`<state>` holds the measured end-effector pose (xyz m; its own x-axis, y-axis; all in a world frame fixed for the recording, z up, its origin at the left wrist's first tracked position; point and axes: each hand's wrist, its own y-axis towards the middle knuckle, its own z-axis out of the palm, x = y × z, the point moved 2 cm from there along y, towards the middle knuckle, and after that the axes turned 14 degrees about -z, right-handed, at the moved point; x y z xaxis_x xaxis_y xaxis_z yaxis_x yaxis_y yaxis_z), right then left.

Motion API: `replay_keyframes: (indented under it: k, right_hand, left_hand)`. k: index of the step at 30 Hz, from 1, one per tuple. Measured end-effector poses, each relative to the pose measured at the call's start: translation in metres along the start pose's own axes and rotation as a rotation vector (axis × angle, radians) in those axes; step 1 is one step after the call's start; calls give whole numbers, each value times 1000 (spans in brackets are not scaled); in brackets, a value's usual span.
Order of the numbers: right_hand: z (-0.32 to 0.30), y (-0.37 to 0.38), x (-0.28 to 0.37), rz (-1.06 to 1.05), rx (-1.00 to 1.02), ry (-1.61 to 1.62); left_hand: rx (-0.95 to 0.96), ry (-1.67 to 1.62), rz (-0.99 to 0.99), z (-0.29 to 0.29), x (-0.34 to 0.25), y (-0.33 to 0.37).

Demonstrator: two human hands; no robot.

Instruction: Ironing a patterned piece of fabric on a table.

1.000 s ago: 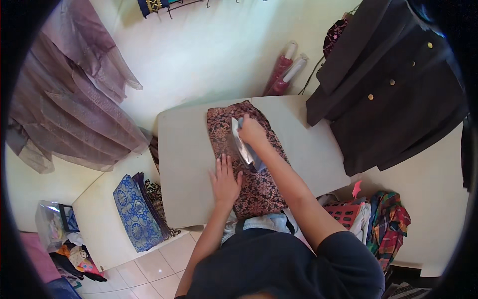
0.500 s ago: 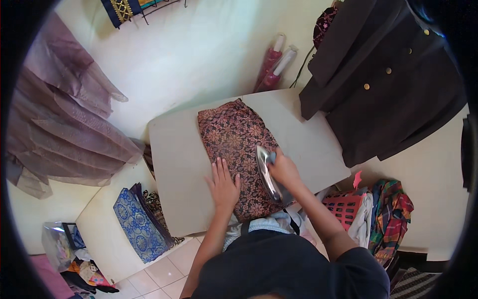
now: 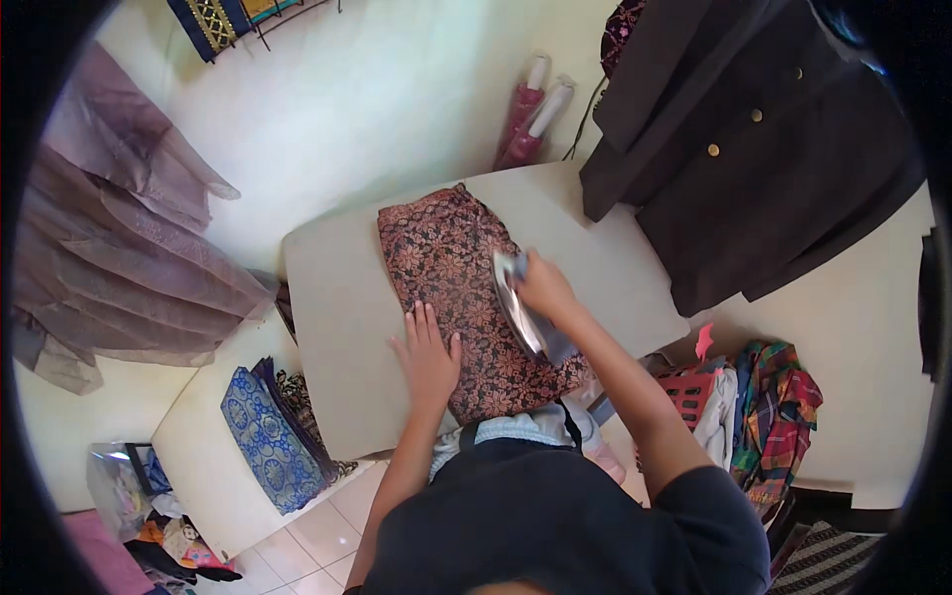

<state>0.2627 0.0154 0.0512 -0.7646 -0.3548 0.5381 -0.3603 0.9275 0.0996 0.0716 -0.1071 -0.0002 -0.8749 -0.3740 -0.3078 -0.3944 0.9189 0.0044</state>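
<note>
A floral cloth (image 3: 446,268) in copper and black is spread on the pale grey ironing table (image 3: 347,337), its near end reaching the table edge by my body. My right hand (image 3: 545,288) is wrapped round the handle of a silver clothes iron (image 3: 518,315), which rests along the cloth's right side. My left hand (image 3: 429,359) lies flat with fingers out, over the cloth's left edge near its lower part. The underside of the iron is hidden.
A dark jacket (image 3: 764,188) with gold buttons hangs over the table's right side. Sheer mauve garments (image 3: 139,248) hang at left. Folded blue patterned cloth (image 3: 273,436) lies left of the table. A red basket (image 3: 684,392) and plaid cloth (image 3: 778,416) stand at right; wrapped rolls (image 3: 526,124) lean behind.
The iron in my right hand has slid a little along the cloth, away from its right edge. The whole view has shifted slightly; my left hand stays flat on the cloth.
</note>
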Motion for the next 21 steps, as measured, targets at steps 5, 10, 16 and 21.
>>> replay_keyframes:
  k: [5,10,16,21]
  right_hand:
    - [-19,-91,9,67,91,-7]
    - [-16,-42,6,51,-1,-24]
    - [-8,94,-18,140,63,160]
    - [7,65,-35,-24,62,-23]
  left_hand:
    - [-44,12,30,3,-2,-6]
    - [-54,16,23,3,0,-4]
    - [-41,-22,37,3,-5,2]
    - [-52,-55,99,2,2,0]
